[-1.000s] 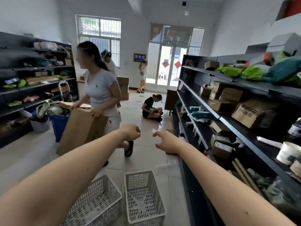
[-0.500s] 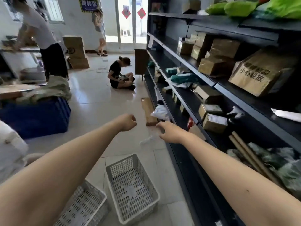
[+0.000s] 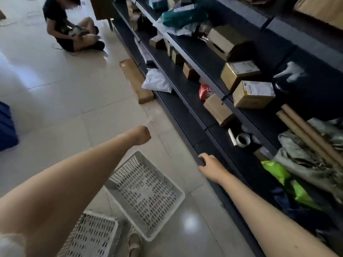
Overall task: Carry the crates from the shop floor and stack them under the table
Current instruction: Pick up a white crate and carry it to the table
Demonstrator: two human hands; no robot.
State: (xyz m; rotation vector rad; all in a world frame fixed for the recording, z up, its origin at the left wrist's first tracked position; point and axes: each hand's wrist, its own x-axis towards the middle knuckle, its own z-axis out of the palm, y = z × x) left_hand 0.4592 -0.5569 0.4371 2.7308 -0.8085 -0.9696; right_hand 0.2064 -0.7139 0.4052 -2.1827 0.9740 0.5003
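Two white perforated plastic crates lie on the tiled floor below me. One crate point(image 3: 146, 195) sits between my arms; the other crate point(image 3: 92, 236) is at the bottom left, partly under my left forearm. My left hand point(image 3: 142, 135) is curled into a fist above the floor, beyond the nearer crate, holding nothing. My right hand point(image 3: 209, 165) rests with its fingers on the front edge of the dark bottom shelf point(image 3: 185, 130), to the right of the crate. No table is in view.
Dark shelving point(image 3: 269, 52) with cardboard boxes, parcels, a tape roll point(image 3: 243, 140) and cardboard tubes runs along the right. A long flat box point(image 3: 136, 80) lies on the floor beside it. A person point(image 3: 70, 28) sits on the floor ahead. A blue bin point(image 3: 6, 127) stands at left.
My view has tipped down and moved forward toward the crates. My right hand dropped onto the bottom shelf edge. The standing people have left the view.
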